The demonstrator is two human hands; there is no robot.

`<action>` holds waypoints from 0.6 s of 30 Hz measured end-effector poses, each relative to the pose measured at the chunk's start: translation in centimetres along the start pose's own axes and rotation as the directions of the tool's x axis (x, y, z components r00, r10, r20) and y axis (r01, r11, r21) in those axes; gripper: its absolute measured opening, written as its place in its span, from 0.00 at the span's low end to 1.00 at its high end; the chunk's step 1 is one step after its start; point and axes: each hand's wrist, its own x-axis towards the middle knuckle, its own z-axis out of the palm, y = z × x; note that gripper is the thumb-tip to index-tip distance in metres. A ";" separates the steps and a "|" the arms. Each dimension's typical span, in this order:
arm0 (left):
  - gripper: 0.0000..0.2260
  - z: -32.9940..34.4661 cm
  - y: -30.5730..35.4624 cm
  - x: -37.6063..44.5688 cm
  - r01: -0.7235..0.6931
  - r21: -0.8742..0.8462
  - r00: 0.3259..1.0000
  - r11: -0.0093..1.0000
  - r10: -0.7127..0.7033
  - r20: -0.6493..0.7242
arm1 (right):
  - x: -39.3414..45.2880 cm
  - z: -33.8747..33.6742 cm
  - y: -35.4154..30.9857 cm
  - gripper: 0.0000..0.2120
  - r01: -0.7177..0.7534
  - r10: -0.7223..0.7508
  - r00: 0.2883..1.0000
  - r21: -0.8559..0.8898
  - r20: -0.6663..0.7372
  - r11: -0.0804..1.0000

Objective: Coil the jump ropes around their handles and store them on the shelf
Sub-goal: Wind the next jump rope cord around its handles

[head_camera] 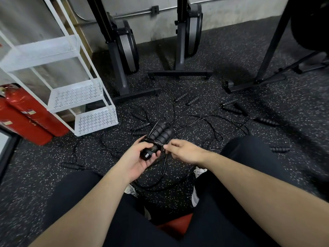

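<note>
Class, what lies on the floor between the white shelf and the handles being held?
In the head view, loose black handles and tangled rope lie between shelf and held handles.

Loose jump ropes point(204, 122) and their scattered handles point(231, 109) tangle across the floor point(195, 82) ahead, while the white shelf point(76, 97) at left has open tiers, flanked by red extinguishers point(26, 114) and black machine bases point(179, 73) behind.

Two hands point(142, 157), two extinguishers point(26, 111)
</note>
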 end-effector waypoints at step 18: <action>0.21 0.3 0.5 -1.0 -0.026 0.015 0.995 1.000 0.025 0.097 | 0.0 0.0 0.5 0.28 0.035 -0.010 0.996 0.295 -0.087 0.955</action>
